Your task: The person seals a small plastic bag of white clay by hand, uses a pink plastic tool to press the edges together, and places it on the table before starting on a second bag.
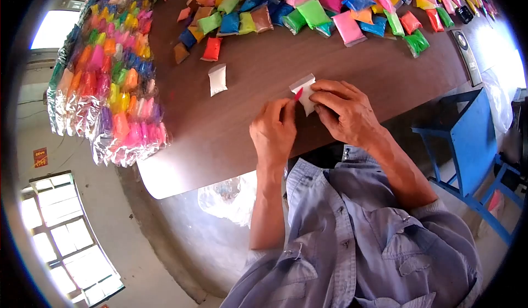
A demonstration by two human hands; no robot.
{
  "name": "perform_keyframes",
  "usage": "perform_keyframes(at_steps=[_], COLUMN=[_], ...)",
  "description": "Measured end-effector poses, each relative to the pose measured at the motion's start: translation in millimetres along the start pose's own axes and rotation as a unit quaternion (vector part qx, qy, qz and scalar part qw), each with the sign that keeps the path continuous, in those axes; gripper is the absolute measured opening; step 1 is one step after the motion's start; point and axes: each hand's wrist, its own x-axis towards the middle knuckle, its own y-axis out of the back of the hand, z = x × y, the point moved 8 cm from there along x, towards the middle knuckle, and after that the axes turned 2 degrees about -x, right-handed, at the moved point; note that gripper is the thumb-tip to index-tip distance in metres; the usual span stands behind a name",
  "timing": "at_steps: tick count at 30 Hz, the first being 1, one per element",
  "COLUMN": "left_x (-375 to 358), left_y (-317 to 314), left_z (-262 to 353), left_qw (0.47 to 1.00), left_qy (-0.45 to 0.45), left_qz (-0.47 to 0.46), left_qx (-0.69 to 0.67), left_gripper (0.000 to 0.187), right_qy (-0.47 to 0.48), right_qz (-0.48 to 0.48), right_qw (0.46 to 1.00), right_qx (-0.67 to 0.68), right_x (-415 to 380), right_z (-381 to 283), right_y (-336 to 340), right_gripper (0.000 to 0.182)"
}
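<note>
Stock at far left: a large bundle of clear packs [110,71] filled with multicoloured sachets, lying on the left end of the brown counter [236,126] and overhanging its edge. Further right, a single white sachet [218,79] lies alone on the counter, apart from the rest. Behind it, a loose spread of coloured sachets [308,11] covers the far side of the counter from centre to right.

At the near edge, the left hand [273,135] rests on the counter, its fingers [288,109] pressed together and pinching a small red piece [298,93] at the edge of a small clear bag [306,91]. The bag lies flat on the counter between the two hands, near the front edge. The right hand [346,113] holds the bag down from the right, fingers bent and pressed onto it.

To the right, a dark flat device [466,55] lies on the counter. Beyond the counter edge stands a blue chair [473,137]. The person wears a blue-grey shirt [363,242].
</note>
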Motion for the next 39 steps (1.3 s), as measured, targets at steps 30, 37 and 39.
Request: perform_keyframes(at_steps=[30,37,39], left_x=[-14,-12,-15], left_y=[11,23,24], left_z=[4,-14,-10], left_qw=[0.999,0.998,0.997], left_qy=[-0.005,0.035,0.039], left_qz=[0.038,0.052,0.061], left_qx=[-0.029,0.032,0.026], left_gripper=[0.006,0.008,0.008], right_qy=[-0.038,-0.045,-0.047], right_qz=[-0.021,-0.009,-0.008], right_qw=[0.998,0.998,0.998], right_qx=[-0.052,-0.044,-0.045], right_x=[7,10,10], right_z=[2,1,2], right_y=[-7,-8,-8], right_gripper=[0.028,0.024,0.023])
